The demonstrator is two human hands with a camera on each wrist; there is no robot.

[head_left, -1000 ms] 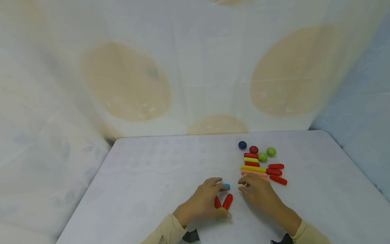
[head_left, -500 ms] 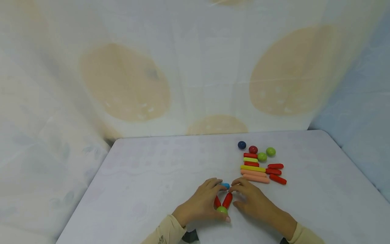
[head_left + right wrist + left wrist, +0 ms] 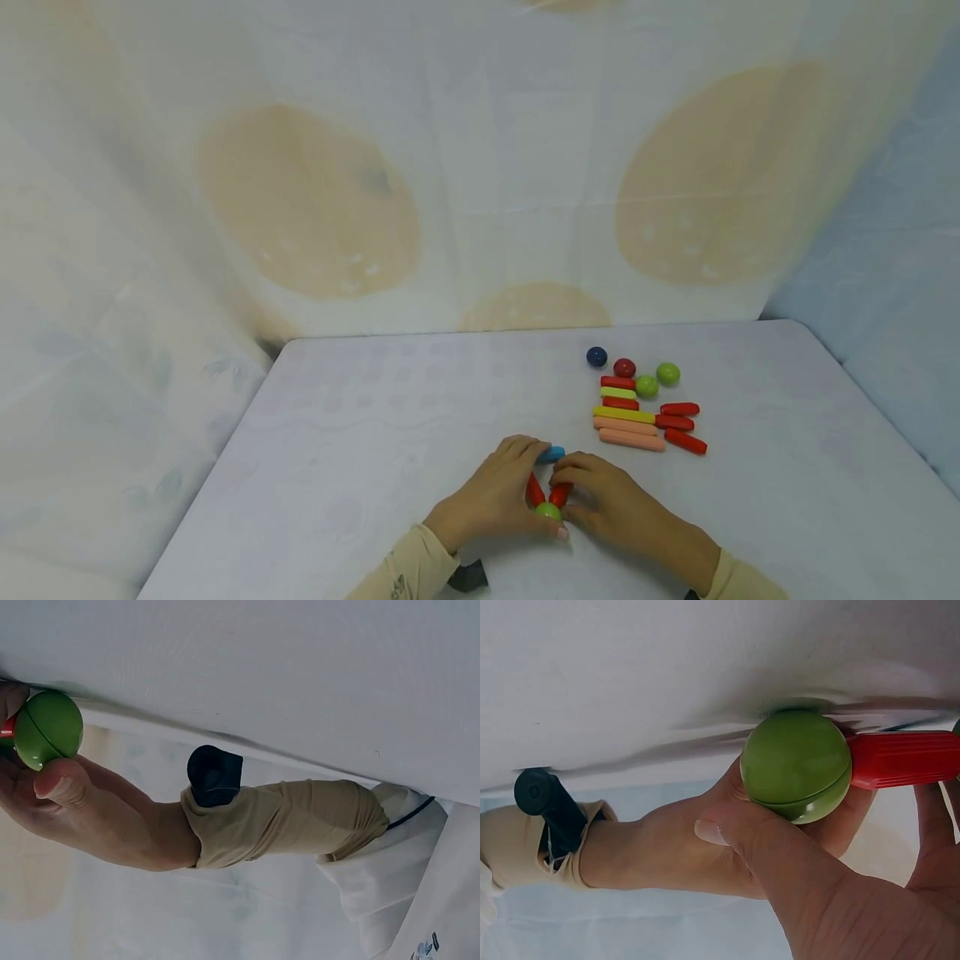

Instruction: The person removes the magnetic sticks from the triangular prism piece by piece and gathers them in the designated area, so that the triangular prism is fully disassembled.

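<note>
Table (image 3: 360,433): holds the small figure near its front edge; spare sticks (image 3: 628,423) lie well apart
Right hand (image 3: 607,500): has moved in from the spare sticks; now pinches a red stick (image 3: 558,494)
Left hand (image 3: 498,500): still holds the green ball (image 3: 547,512); the sticks meet there

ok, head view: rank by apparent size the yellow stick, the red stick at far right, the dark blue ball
1. yellow stick, the longest.
2. red stick.
3. dark blue ball, though it lies farthest from the camera.
</note>
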